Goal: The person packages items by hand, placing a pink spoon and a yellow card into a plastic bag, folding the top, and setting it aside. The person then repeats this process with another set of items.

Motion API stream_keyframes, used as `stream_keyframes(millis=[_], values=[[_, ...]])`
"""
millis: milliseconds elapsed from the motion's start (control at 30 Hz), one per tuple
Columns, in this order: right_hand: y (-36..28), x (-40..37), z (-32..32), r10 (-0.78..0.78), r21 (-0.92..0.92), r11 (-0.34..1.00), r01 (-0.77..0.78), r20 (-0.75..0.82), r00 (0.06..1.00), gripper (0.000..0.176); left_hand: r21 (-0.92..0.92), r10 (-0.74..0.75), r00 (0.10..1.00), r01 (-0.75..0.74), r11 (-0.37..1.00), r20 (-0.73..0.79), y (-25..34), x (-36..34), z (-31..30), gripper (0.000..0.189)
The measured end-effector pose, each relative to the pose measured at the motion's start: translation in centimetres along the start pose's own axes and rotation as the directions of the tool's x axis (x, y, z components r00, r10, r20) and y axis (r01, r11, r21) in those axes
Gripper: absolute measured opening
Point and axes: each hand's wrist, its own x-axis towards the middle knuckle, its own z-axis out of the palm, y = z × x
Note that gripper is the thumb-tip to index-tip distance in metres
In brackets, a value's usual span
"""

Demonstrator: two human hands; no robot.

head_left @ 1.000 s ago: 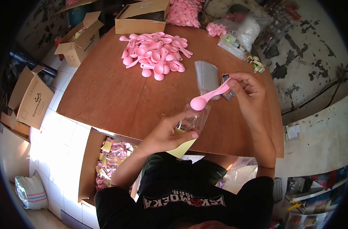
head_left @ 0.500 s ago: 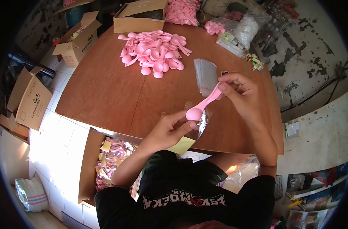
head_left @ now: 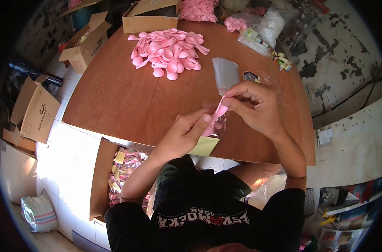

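My right hand pinches the handle end of a pink measuring spoon between thumb and fingertips. The spoon's bowl points down into a small transparent plastic bag with a yellow card at its lower end. My left hand is closed on the bag, its thumb lying beside the spoon; the fingers underneath are partly hidden. Just beyond my hands lies a stack of flat plastic bags. Farther back on the table is a heap of similar pink spoons.
On the wooden table stand a cardboard box and a bag of pink pieces. A small dark box lies beyond my right hand. Below the table edge, an open carton holds packed spoons. More cartons stand at left.
The spoon has moved down and its bowl has gone from above the bag to inside it. My right hand has come slightly left and lower, and the spoon stands steeper.
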Motion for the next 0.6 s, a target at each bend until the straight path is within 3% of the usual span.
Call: stream_keyframes(millis=[100,233,333,400,533,567,600], values=[[-0.4,-0.2,-0.4,-0.055,-0.058,0.997,0.055,0.001,0.998,0.007,-0.052,-0.042,0.995,0.037,0.998,-0.088,0.7,0.2,0.7,0.038],[-0.2,-0.7,-0.7,-0.147,-0.136,0.98,0.147,0.013,0.989,0.009,-0.028,-0.088,0.994,0.086,0.996,-0.064,1.4,0.5,1.3,0.037],[0.2,-1.1,-0.5,-0.158,-0.143,0.976,0.163,0.045,0.986,0.01,0.013,-0.048,0.994,0.049,0.999,-0.096,1.6,0.6,1.7,0.036],[0.1,-1.5,-0.5,-0.196,-0.217,0.951,0.218,0.118,0.973,0.013,0.154,0.038,0.992,-0.02,0.988,-0.117,1.9,0.6,1.7,0.034],[0.7,-2.6,-0.5,-0.188,-0.137,0.968,0.212,0.173,0.967,0.008,0.226,-0.014,0.993,0.041,0.973,-0.118,2.5,0.5,1.7,0.032],[0.4,-2.5,-0.9,-0.218,-0.216,0.936,0.278,0.265,0.939,0.008,0.244,0.023,0.992,0.007,0.97,-0.124,2.9,0.6,1.9,0.031],[0.4,-2.7,-1.0,-0.219,-0.21,0.938,0.277,0.263,0.939,0.008,0.262,0.061,0.99,-0.026,0.965,-0.128,3.1,0.7,2.0,0.03]])
